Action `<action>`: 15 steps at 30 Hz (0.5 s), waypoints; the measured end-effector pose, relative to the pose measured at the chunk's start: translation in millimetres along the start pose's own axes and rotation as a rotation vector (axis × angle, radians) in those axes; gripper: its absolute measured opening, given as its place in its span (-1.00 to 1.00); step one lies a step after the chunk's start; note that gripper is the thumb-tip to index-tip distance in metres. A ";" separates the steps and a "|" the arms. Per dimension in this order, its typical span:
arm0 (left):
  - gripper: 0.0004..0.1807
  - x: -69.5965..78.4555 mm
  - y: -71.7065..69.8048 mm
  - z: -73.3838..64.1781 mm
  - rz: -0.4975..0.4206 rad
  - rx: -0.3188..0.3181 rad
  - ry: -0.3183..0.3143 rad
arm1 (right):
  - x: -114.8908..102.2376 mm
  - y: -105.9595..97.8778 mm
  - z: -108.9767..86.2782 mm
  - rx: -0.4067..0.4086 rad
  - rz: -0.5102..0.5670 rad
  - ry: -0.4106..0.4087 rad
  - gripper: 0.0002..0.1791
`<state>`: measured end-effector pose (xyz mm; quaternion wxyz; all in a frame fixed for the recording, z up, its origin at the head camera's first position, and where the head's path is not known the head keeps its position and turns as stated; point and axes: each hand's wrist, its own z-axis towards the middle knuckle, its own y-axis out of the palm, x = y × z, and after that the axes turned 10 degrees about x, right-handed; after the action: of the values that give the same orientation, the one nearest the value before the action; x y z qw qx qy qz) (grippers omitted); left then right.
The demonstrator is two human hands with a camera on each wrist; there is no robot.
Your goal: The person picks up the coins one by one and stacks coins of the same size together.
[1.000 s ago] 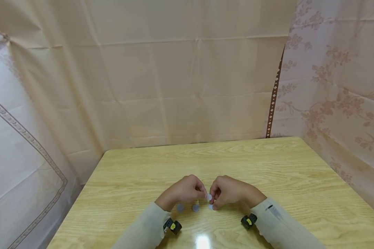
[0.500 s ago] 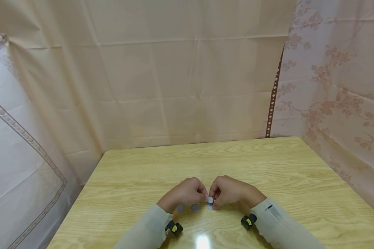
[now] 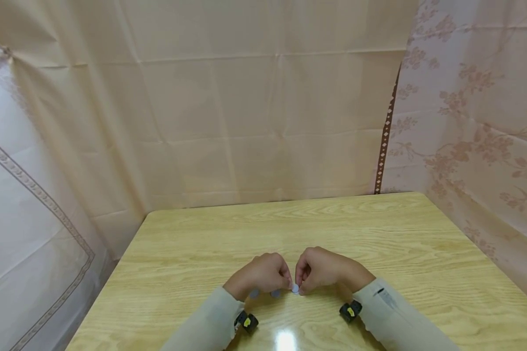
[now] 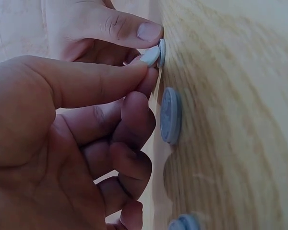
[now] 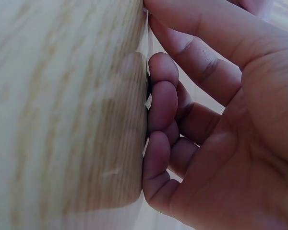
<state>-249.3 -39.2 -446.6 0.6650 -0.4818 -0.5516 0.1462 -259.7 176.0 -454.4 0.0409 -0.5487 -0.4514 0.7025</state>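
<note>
My left hand (image 3: 265, 273) pinches a small silver-grey coin (image 4: 150, 56) between thumb and finger, tilted right at the face of another coin (image 4: 162, 52) on the table. Thumb and fingertips of my right hand (image 3: 322, 269) hold that lower coin at its edge. In the head view the held coin (image 3: 295, 288) shows between both hands' fingertips and overlaps the lower one. Under my left hand lie more coins: a middle one (image 4: 171, 115), looking two thick, and one at the left (image 4: 185, 223), also doubled. The right wrist view shows curled fingers resting by the tabletop, the coins hidden.
The wood-grain table (image 3: 193, 243) reaches back to a beige cloth (image 3: 254, 122) hung behind it. Patterned cloths (image 3: 478, 122) hang at both sides. A black wrist camera (image 3: 350, 311) sits at each cuff.
My left hand has come down and slightly towards me, bringing its coin from above onto the lower coin by the right fingertips. The right hand has stayed in place.
</note>
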 end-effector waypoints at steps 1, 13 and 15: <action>-0.78 0.1 0.1 -0.1 0.005 -0.001 0.003 | -0.2 -0.1 0.0 -0.001 0.001 0.001 -0.83; -0.80 2.8 -0.8 -2.5 0.024 0.005 0.016 | -0.8 0.2 0.6 -0.007 0.001 0.013 -0.83; -0.80 3.0 -0.4 -2.7 0.027 0.010 0.013 | -1.1 0.2 0.6 -0.008 0.001 0.015 -0.83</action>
<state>-246.0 -38.5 -444.3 0.6687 -0.4870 -0.5400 0.1549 -259.8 174.9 -453.7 0.0419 -0.5543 -0.4536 0.6966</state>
